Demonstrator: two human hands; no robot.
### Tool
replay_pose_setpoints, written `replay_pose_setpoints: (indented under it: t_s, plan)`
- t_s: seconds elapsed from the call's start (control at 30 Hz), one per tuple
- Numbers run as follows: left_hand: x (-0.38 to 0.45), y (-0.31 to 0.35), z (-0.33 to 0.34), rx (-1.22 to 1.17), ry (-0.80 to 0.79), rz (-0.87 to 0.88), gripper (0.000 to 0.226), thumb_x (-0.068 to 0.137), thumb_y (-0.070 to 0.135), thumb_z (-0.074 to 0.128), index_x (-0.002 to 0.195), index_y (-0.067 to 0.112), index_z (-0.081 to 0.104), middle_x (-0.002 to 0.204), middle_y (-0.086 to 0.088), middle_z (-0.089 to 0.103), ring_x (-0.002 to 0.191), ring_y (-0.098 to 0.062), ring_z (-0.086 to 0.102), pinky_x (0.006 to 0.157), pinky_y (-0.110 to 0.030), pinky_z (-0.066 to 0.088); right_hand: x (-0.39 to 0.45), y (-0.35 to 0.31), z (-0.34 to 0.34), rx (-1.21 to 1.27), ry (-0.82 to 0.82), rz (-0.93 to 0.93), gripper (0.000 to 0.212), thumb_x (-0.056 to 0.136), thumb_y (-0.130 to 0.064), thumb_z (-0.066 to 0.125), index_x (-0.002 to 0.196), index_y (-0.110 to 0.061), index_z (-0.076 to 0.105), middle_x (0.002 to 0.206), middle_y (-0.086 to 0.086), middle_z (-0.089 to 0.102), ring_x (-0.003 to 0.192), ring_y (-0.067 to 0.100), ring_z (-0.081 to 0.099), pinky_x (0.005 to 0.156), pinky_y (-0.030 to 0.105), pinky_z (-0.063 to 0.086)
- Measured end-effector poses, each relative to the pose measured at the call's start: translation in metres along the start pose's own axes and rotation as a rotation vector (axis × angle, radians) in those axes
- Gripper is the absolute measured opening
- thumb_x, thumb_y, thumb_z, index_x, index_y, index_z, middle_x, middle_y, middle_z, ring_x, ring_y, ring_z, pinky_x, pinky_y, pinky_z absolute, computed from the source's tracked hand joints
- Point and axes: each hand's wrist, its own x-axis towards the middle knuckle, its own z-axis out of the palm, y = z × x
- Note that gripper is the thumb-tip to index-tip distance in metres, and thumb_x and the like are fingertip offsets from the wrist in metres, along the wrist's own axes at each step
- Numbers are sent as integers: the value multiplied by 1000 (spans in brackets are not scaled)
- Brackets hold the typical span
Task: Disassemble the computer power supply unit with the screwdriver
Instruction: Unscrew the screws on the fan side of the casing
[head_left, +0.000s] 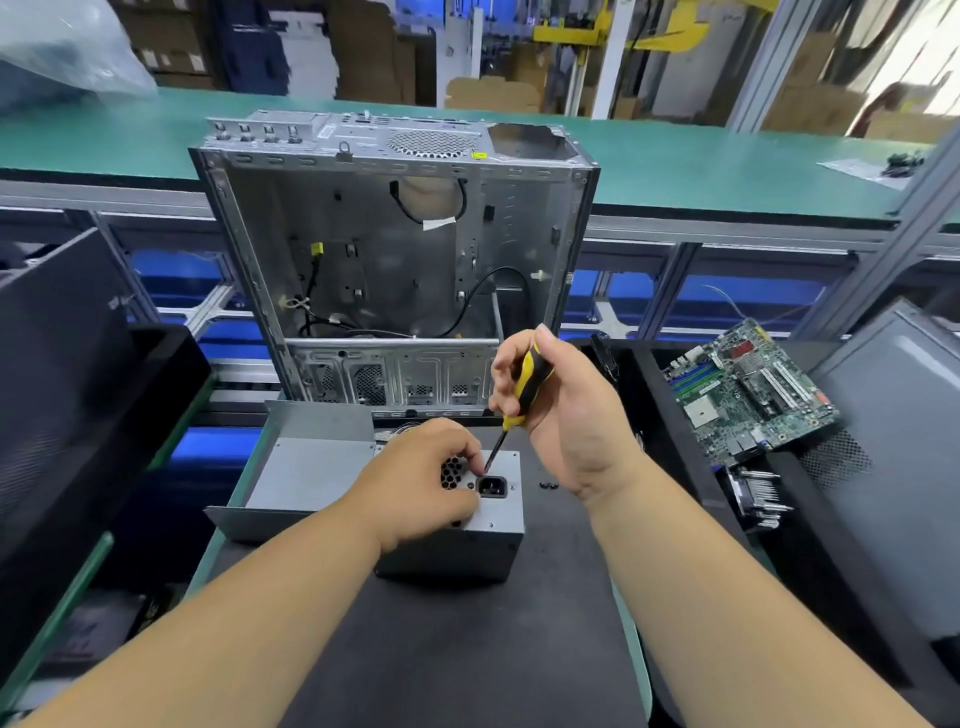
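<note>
Right hand (563, 410) grips screwdriver (524, 389); left hand (431, 473) seemingly clasps power supply (493, 519).

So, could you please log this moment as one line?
step: unscrewing | right hand: grips screwdriver, tip by socket | left hand: steadies PSU | loose screws: on mat

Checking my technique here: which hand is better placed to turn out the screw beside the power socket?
Right. The right hand already grips the screwdriver, tip near the power socket; the left hand steadies the power supply unit.
</note>
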Motion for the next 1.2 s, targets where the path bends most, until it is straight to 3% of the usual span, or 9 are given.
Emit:
replay_pose_setpoints:
  t_s: [0.23,0.37,0.57,0.67,0.77,0.9,1.03,1.2]
  plan:
    - [-2,-5,-1,-13,12,14,24,65,24,75,80,33,59,103,18,56,100,-3,52,88,-27,45,-4,11,19,-50,64,17,33,92,-37,48,79,-12,64,73,5,52,58,16,43,68,33,38]
    - [-4,-6,-1,-18,15,34,23,65,22,70,69,37,52,104,21,57,103,-4,53,91,-30,46,-6,13,25,-120,97,17,30,90,-37,49,79,-13,64,73,3,54,59,15,43,67,32,38]
    - [-5,-8,0,-28,30,53,22,65,20,68,67,36,52,103,21,58,103,-5,53,91,-31,47,-9,15,29,-106,62,-3,37,95,-40,41,86,-10,60,72,4,53,56,16,37,61,30,34]
    - [-4,-10,1,-33,45,62,21,68,19,68,68,34,53,100,21,57,102,-5,53,91,-31,46,-6,16,33,-102,67,-2,24,93,-36,44,86,-14,53,73,5,52,56,17,34,60,30,32]
    - [-3,-11,1,-23,36,69,20,71,19,69,69,32,53,97,20,56,100,-6,53,89,-31,46,-4,16,34,-160,60,-11,21,94,-32,45,87,-12,46,78,4,53,61,20,42,60,27,38]
    - [-1,-11,0,-4,21,51,21,69,21,68,67,33,51,91,25,53,92,0,50,76,-23,41,-2,13,32,-225,52,47,27,92,-35,50,87,-10,59,78,4,58,72,21,53,65,26,46]
    - [-1,-12,-2,4,0,65,27,66,20,69,65,36,48,86,28,50,87,8,48,66,-15,32,0,17,37,-122,22,51,31,96,-37,44,81,-13,57,66,2,47,64,17,41,63,27,35]
    - [0,-9,-3,-19,-19,57,23,66,20,66,67,35,49,88,19,52,89,-6,50,76,-28,45,7,22,37,-60,44,36,40,97,-41,39,73,-12,53,59,2,34,57,16,31,57,25,30]
